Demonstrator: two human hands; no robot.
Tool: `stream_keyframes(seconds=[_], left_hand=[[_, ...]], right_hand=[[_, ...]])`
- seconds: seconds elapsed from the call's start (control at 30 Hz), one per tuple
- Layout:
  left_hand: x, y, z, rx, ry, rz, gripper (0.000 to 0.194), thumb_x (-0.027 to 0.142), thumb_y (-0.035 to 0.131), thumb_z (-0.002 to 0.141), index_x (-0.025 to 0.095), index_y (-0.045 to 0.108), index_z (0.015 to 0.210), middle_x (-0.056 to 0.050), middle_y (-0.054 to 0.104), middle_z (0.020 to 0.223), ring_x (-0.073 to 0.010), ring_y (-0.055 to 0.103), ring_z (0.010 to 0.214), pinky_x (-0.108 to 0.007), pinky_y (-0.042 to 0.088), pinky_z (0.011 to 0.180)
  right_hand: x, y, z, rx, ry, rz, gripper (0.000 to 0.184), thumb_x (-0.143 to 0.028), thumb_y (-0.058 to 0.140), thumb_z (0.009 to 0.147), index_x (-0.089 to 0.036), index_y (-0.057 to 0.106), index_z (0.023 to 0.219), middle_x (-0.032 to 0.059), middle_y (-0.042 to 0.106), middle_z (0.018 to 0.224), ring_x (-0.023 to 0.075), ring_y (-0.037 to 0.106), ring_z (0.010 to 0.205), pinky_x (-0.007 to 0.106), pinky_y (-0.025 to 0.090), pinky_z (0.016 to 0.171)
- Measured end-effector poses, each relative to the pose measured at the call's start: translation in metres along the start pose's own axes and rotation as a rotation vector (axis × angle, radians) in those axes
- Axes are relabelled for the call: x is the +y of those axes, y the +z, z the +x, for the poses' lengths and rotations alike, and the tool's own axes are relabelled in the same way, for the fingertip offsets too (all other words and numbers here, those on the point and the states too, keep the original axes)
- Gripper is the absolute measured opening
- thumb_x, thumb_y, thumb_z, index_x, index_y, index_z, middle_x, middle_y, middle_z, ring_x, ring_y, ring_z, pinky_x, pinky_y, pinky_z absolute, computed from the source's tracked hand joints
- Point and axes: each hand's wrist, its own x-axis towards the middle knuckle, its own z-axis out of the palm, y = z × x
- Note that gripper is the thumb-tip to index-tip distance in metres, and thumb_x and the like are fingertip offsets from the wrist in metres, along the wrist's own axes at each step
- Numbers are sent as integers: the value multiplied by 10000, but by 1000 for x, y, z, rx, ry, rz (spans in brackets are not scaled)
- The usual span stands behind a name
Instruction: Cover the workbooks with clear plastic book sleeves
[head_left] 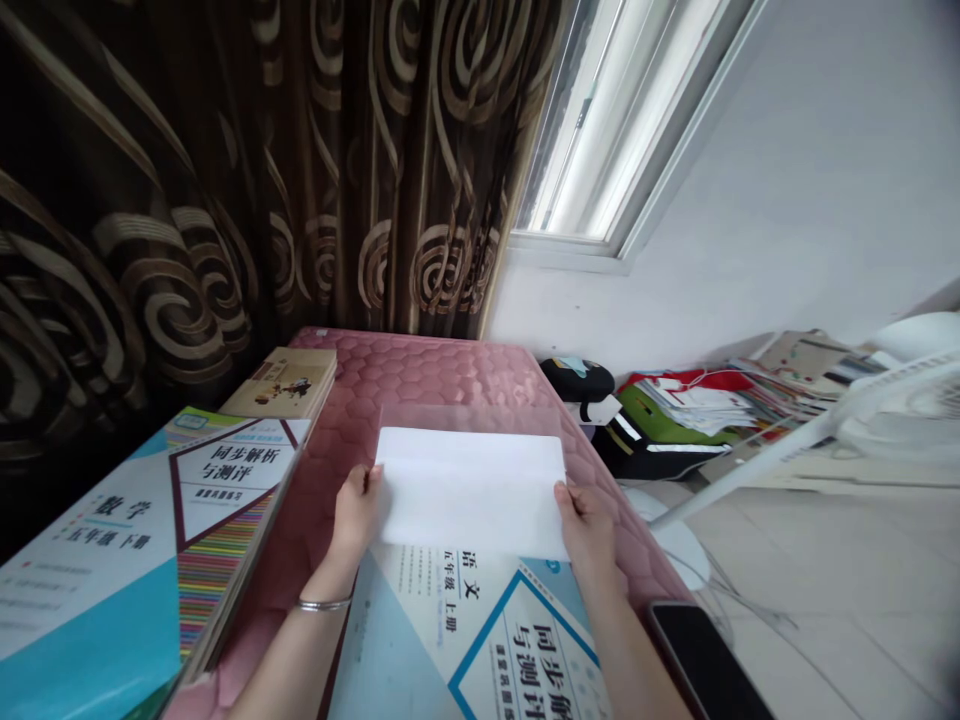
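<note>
A white sheet of paper (471,490) lies across the upper part of a blue and white workbook (420,625) with Chinese print, which is turned sideways to me. My left hand (355,515) pinches the sheet's left edge between thumb and fingers, a silver bangle on that wrist. At the right edge, my right hand (587,525) grips the same sheet. Past the paper's far edge shows a strip of clear plastic film (465,416); how it joins the paper I cannot tell. The paper hides the far end of the workbook.
A pink quilted surface (442,372) lies beneath. Stacked books (112,560) and a tan booklet (285,382) are on the left, a black phone (705,660) at the right edge. Beyond stand a white fan (757,450), bags and papers (697,405). A patterned curtain (337,160) hangs behind.
</note>
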Motion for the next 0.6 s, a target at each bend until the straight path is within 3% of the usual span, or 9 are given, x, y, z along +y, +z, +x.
stream_keyframes(seconds=[0.23, 0.33, 0.6], left_hand=[[5, 1, -1, -55, -57, -202, 337, 520, 530, 690, 187, 582, 708, -16, 601, 643, -165, 546, 632, -268, 416, 605], [8, 1, -2, -39, -33, -183, 324, 514, 529, 698, 192, 570, 686, -3, 581, 620, -157, 528, 613, -264, 411, 600], [4, 1, -5, -7, -13, -87, 352, 535, 523, 752, 195, 567, 674, -6, 579, 606, -164, 523, 612, -255, 387, 567]], right_hand=[[-11, -1, -8, 57, -17, 122, 576, -729, 562, 721, -162, 656, 759, 68, 674, 716, 215, 564, 684, 313, 423, 615], [-12, -2, -9, 36, -9, 204, 532, -674, 626, 706, -158, 673, 825, 68, 690, 787, 217, 579, 725, 307, 437, 633], [-17, -5, -10, 35, 39, 110, 560, -738, 587, 675, -179, 622, 689, 39, 629, 635, 193, 531, 618, 297, 389, 565]])
